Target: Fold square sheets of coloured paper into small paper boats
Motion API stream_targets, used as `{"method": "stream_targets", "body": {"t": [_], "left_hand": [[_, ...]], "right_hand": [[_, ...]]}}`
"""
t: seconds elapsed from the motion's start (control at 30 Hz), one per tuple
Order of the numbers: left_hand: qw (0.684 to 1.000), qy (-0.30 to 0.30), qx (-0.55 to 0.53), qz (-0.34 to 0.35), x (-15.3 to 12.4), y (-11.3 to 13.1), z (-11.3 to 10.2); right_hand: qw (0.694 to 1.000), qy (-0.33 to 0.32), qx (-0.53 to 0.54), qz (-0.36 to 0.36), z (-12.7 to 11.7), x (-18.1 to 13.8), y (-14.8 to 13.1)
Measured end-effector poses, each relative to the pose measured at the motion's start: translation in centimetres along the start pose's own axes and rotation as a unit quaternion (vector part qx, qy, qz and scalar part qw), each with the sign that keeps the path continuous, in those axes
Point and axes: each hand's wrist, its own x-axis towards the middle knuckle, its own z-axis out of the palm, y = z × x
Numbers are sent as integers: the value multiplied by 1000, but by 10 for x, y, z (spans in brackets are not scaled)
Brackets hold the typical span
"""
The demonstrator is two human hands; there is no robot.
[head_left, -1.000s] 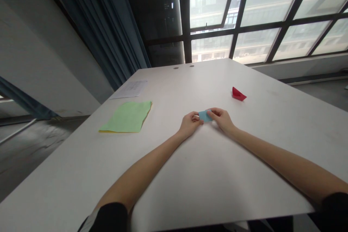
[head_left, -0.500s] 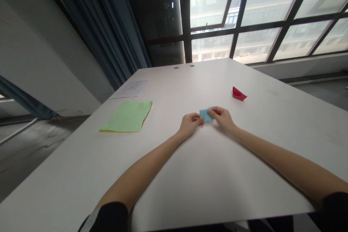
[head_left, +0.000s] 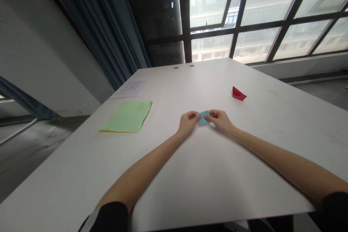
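Observation:
A small light-blue piece of folded paper (head_left: 202,119) is held between my two hands, just above the white table (head_left: 174,181). My left hand (head_left: 188,121) pinches its left edge, thumb on the near face. On the opposite side my right hand (head_left: 219,119) grips it with the thumb pressed across the front and the fingers behind. Fingers cover both ends of the paper, so its full shape is partly hidden. Beyond my right hand lies a red folded paper boat (head_left: 239,94).
To the left rests a stack of green paper sheets (head_left: 127,116) with a yellow edge beneath. A printed white sheet (head_left: 132,88) lies behind it, near the table's left edge. Windows (head_left: 212,49) and a blue curtain (head_left: 108,21) stand past the table.
The blue paper has shifted slightly left and tilted. Both hands have moved a little left, and my right thumb now reaches farther across the paper.

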Motion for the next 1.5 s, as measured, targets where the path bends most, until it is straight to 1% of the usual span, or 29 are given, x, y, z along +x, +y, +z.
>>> {"method": "stream_targets", "body": {"t": [0.07,0.13,0.23,0.3,0.4,0.47,0.57,0.67,1.0,1.13,1.37,1.5], "left_hand": [[1000,12,-8,4,1,-1,-1],[1000,19,-19,5,2,-1,-2],[1000,12,-12,13,1,0,-2],[1000,1,12,27,-2,3,-1],[996,-12,61,60,-6,9,0],[993,-8,92,79,-8,12,0],[987,14,124,98,-8,14,0],[985,16,137,106,-9,14,0],[985,9,133,106,-10,18,3],[987,3,128,96,-10,18,3],[988,-4,129,85,-10,15,1],[989,-9,122,82,-10,16,2]], "right_hand": [[1000,-2,7,-1,1,0,3],[1000,23,7,-15,1,1,5],[997,58,-14,-43,-2,1,5],[994,67,-55,-64,-3,1,2],[979,78,-161,-94,-4,-3,-7],[965,70,-225,-119,-3,-6,-13],[948,52,-268,-162,-1,-9,-19],[941,50,-279,-182,0,-11,-21],[946,46,-267,-180,1,-10,-20],[940,42,-280,-190,1,-11,-22],[931,8,-298,-210,-2,-12,-17],[927,3,-306,-216,-2,-12,-18]]}}
